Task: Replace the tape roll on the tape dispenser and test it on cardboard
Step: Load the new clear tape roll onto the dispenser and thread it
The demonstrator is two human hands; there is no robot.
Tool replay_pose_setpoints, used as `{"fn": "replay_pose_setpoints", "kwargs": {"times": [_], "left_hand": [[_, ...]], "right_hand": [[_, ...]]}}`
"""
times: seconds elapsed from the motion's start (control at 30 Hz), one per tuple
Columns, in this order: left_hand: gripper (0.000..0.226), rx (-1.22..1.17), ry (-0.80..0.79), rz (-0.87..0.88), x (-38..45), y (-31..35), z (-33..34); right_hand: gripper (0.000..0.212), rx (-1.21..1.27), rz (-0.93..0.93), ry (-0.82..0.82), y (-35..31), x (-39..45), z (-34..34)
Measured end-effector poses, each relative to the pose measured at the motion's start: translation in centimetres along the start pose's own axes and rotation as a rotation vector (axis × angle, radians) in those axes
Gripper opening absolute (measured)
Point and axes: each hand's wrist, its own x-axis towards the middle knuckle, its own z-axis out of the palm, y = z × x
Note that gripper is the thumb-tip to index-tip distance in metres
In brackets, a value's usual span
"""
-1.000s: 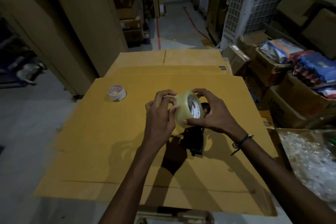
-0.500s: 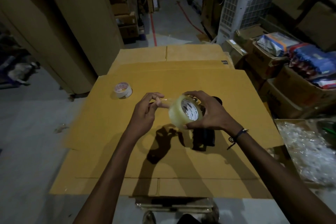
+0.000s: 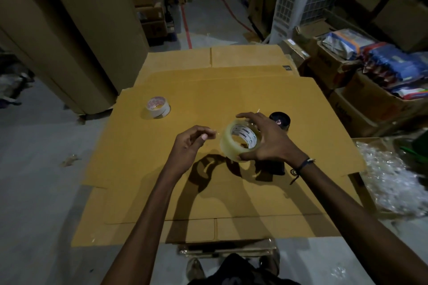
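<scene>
A clear tape roll (image 3: pixel 231 143) with a printed white core hangs above the flat cardboard sheet (image 3: pixel 162 192), gripped by my right hand (image 3: pixel 268 139) around its rim. Just left of the roll, my left hand (image 3: pixel 190 146) pinches the loose tape end between thumb and fingertips; the clear strip itself is barely visible. The black tape dispenser (image 3: pixel 279 120) lies on the cardboard behind and under my right hand, mostly hidden. A smaller, nearly used-up white tape roll (image 3: pixel 158 107) sits on the cardboard at the back left.
Tall cardboard boxes (image 3: pixel 69 41) stand to the left. Open boxes with coloured packets (image 3: pixel 382 65) crowd the right, with bubble wrap (image 3: pixel 393 178) beside the sheet. A white air cooler (image 3: pixel 308 0) stands behind. Grey floor surrounds the cardboard.
My left hand has pulled away leftward from the roll, drawing the tape end out. The roll in my right hand has tilted so its core faces more upward.
</scene>
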Motion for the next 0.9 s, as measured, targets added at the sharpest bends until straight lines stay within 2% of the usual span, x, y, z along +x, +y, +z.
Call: {"fn": "replay_pose_setpoints", "kwargs": {"times": [0.27,0.47,0.77,0.9], "left_hand": [[0.033,-0.146,-0.029,-0.078,1.9,-1.7,-0.2],[0.003,-0.042,-0.031,0.018,3.9,-2.7,-0.4],[0.017,0.071,0.016,0.052,6.2,-4.1,-1.8],[0.022,0.064,0.119,0.01,7.3,-5.3,-2.6]], "right_hand": [[0.107,0.026,0.032,0.069,-0.3,0.4,0.3],[0.109,-0.022,0.061,0.135,-0.2,0.0,0.6],[0.1,-0.006,0.04,0.15,-0.7,-0.4,1.6],[0.105,-0.041,0.027,0.114,-1.3,-0.7,1.8]]}}
